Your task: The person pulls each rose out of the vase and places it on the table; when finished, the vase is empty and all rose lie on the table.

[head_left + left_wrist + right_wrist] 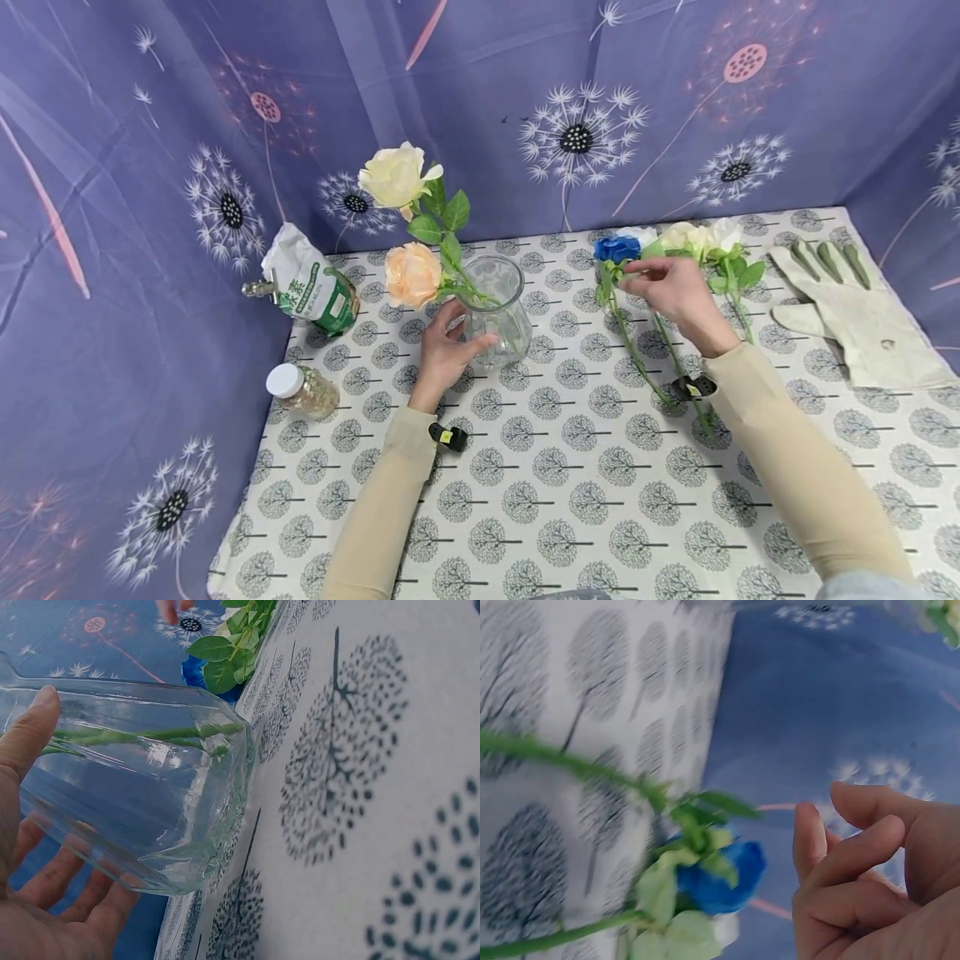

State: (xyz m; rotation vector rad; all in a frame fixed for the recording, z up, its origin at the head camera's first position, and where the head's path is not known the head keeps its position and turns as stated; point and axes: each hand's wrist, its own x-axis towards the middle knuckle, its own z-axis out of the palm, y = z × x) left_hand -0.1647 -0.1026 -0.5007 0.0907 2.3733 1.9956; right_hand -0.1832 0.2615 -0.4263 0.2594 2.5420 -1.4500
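Observation:
My left hand point(444, 354) holds the side of a clear glass vase point(512, 337). In the left wrist view, the thumb lies along one side of the vase point(150, 802) and the fingers curve round the other. A cream rose point(396, 177) and a peach rose point(412, 275) lean leftward from the vase, green stems inside it. On the right, my right hand point(678, 298) hovers by a blue rose point(617, 249) lying on the cloth. The right wrist view shows loosely bent fingers point(855, 907) with nothing between them, apart from the blue rose point(724, 881).
Cream and white roses point(693, 240) lie beyond the right hand. Pale gardening gloves point(870, 333) rest at far right. On the left stand a clipped white-and-green bag point(318, 292) and a white-lidded jar point(309, 393). A purple curtain point(480, 108) hangs behind the table.

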